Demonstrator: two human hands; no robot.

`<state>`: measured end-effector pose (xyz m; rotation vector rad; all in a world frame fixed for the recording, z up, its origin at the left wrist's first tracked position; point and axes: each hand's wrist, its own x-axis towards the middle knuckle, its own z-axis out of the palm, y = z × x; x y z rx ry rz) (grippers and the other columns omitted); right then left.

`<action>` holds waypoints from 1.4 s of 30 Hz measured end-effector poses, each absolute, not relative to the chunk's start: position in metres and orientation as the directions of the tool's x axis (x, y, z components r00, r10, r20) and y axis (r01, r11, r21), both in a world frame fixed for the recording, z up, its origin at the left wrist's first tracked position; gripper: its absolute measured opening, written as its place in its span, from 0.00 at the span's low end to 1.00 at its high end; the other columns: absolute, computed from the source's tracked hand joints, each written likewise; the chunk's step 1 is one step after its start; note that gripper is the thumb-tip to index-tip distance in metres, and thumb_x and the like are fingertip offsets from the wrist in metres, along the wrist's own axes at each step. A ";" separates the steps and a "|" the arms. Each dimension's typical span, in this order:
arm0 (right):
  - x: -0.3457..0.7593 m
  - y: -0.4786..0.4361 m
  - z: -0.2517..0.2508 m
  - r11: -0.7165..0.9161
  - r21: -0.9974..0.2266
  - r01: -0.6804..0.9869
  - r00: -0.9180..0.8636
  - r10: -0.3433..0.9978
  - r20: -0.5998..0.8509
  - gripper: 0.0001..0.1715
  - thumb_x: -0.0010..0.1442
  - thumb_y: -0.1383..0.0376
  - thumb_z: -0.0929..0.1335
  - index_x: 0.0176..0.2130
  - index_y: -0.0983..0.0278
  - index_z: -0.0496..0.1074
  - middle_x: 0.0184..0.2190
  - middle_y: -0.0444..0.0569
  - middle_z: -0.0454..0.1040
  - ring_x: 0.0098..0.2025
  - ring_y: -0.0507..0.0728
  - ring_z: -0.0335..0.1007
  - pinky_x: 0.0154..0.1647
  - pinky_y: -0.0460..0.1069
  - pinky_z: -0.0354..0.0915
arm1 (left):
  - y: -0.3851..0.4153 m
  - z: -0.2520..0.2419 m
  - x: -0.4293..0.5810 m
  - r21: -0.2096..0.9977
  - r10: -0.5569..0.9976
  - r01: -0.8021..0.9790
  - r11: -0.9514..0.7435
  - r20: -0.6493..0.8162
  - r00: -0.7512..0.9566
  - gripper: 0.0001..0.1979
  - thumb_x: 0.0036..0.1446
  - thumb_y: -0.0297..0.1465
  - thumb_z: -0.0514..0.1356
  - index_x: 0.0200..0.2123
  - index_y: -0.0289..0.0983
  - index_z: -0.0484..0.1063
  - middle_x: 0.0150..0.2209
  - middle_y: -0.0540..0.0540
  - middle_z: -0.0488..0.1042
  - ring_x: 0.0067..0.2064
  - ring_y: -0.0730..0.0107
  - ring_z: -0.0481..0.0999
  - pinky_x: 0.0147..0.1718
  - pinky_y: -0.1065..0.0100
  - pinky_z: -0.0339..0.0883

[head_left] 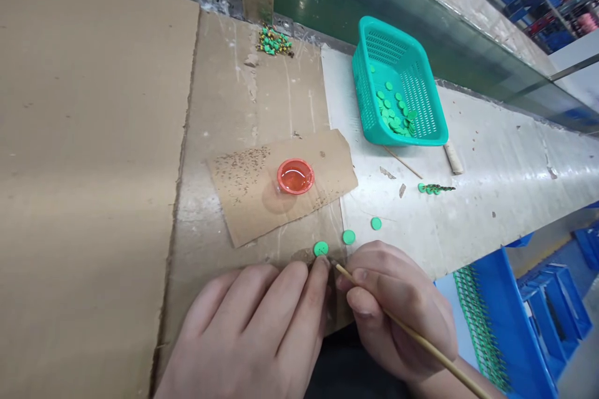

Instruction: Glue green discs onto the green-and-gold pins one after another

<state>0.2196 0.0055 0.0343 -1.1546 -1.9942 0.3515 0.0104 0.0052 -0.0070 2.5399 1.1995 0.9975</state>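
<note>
"Where are the person's hands?"

"Both sit at the near edge of the tabletop [491, 156], close together. The left hand [248, 324] lies on a brown cardboard sheet [243, 137], fingers together and extended. The right hand [397, 312] is curled, pinching a thin wooden stick [412, 336]."

"And the green disc [321, 249]?"

"It lies just beyond the left thumb, whose tip meets the disc's near edge. The stick's tip is just beside it, on the right. Whether the left hand actually has hold of the disc, I can't tell."

"What's around them?"

"Two more green discs [348, 237] sit a little farther right. Farther off lies a cardboard scrap [281, 190] bearing a red-orange cup [294, 176] of glossy liquid. Beyond that, at the far right, a teal plastic basket [397, 84] holds a heap of green discs. A small pile of green and yellow pieces [274, 40] lies at the far edge."
</note>
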 end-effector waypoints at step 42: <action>0.220 -0.004 0.017 0.435 -0.730 0.527 -0.045 0.872 0.487 0.09 0.81 0.71 0.70 0.56 0.60 0.78 0.37 0.49 0.85 0.35 0.59 0.84 0.37 0.58 0.84 | 0.003 -0.010 0.013 0.430 0.756 0.633 -0.644 0.482 0.443 0.16 0.79 0.26 0.59 0.62 0.36 0.83 0.48 0.44 0.87 0.46 0.55 0.79 0.44 0.49 0.64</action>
